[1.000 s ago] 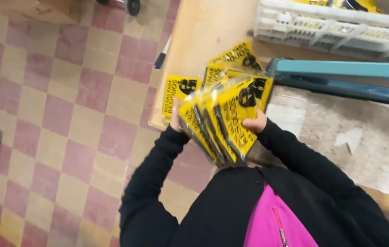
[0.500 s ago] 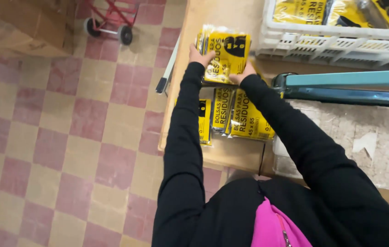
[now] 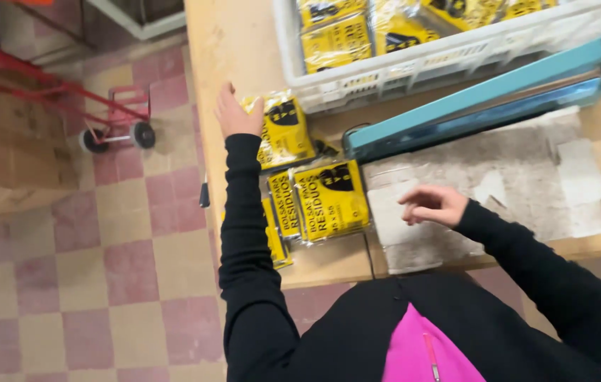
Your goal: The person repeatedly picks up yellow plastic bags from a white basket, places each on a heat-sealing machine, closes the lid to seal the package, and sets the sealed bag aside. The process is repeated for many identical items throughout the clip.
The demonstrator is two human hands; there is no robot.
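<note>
A wooden worktable (image 3: 244, 42) is standing over a floor of pink and cream checkered tiles (image 3: 102, 283), and a red hand truck (image 3: 113, 117) is sitting on those tiles off the table's left edge. At the table's far edge a white plastic crate (image 3: 413, 71) is holding yellow packets; just this side of the crate a teal bar sealer (image 3: 484, 106) is lying slantwise above a worn grey mat (image 3: 470, 170). The left hand (image 3: 235, 113) is resting, fingers stretched flat, on a yellow-and-black packet (image 3: 286, 131) beside the crate's near corner. More yellow packets (image 3: 325, 201) are lying toward the table's near edge. The right hand (image 3: 435, 205) is hovering over the mat, fingers loosely curled, holding nothing.
</note>
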